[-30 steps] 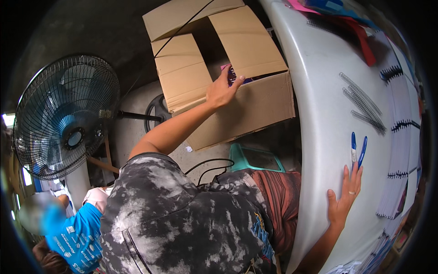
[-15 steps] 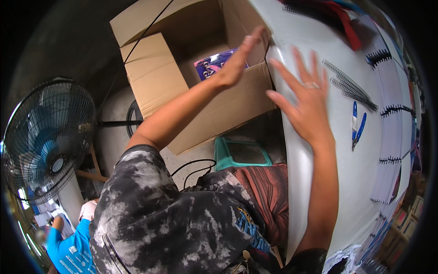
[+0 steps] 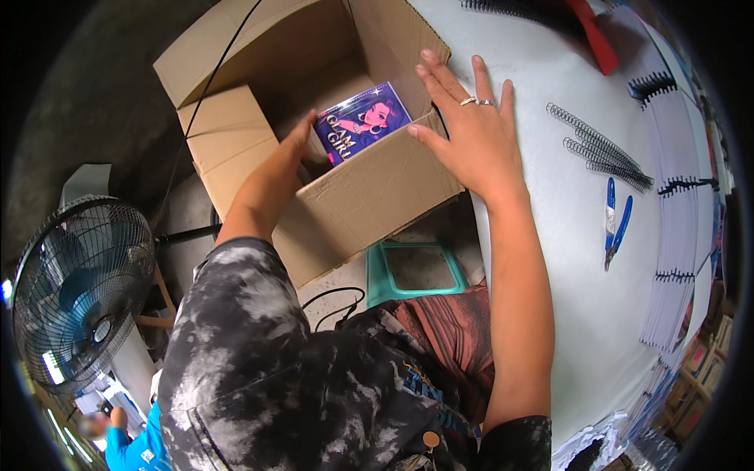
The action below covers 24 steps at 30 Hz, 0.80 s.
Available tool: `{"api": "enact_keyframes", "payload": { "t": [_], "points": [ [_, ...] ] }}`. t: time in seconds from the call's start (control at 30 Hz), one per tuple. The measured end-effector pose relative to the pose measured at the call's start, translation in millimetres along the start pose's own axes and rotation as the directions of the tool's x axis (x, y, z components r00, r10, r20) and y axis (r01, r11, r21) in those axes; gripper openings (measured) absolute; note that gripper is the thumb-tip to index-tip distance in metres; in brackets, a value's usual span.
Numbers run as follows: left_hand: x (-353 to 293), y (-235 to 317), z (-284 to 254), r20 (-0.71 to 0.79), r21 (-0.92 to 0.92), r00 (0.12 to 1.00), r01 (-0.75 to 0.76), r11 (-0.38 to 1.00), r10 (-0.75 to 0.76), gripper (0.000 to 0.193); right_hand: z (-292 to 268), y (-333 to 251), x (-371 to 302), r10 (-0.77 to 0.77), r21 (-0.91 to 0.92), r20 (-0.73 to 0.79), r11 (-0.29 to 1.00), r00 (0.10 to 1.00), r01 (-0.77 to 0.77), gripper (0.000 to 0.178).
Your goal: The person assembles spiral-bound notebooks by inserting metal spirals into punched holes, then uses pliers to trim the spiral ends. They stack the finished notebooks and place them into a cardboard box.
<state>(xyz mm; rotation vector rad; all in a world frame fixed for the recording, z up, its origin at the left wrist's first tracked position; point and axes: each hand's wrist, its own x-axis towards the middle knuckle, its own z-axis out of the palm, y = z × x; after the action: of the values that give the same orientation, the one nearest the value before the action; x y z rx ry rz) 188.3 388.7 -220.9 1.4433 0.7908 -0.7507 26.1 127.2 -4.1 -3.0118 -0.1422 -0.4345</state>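
Note:
An open cardboard box point(image 3: 369, 196) stands before me, with books or a stack of them inside; the top one has a purple cover point(image 3: 363, 122) with a drawn figure on it. My left hand point(image 3: 295, 149) reaches into the box, its fingers stretched out along the left edge of the purple-covered book. At the box's right side, my right hand point(image 3: 479, 137) is spread open with rings on its fingers. Its thumb lies at the rim of the box wall, and the other fingers rest over the box's corner and the white table. Neither hand grips anything visible.
On the white table point(image 3: 581, 330) lie black wire coils point(image 3: 605, 149), blue-handled pliers point(image 3: 616, 224) and a long row of coil-bound stacks point(image 3: 671, 228). A green stool point(image 3: 377, 275) stands below the box. At left is a black fan point(image 3: 82, 294); a person in blue point(image 3: 137, 443) is behind it.
My left hand has come back and down, from over the box's right part to the book's left side. My right hand has moved left onto the box edge. The view has shifted slightly.

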Motion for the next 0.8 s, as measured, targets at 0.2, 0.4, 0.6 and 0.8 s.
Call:
{"api": "enact_keyframes", "payload": {
  "t": [0.2,0.4,0.6,0.8],
  "points": [
    [23,-65,1,0.365,-0.257,0.931,0.100,0.961,0.001,0.068,1,-4,-1,-0.026,0.062,-0.055,0.998,0.998,0.030,0.061],
    [-16,-40,7,0.431,-0.347,0.902,0.165,0.923,0.000,0.034,4,-4,-1,-0.035,0.042,-0.068,0.998,0.997,0.038,0.064],
    [-48,-4,16,0.407,-0.206,0.912,0.038,0.978,0.051,0.041,2,-8,-1,-0.049,0.023,-0.050,0.998,0.998,0.051,0.064],
    [-81,30,44,0.354,-0.054,0.930,-0.087,0.995,0.100,0.045,2,-10,0,-0.064,-0.007,-0.014,0.998,0.998,0.064,0.063]
  ]
}}
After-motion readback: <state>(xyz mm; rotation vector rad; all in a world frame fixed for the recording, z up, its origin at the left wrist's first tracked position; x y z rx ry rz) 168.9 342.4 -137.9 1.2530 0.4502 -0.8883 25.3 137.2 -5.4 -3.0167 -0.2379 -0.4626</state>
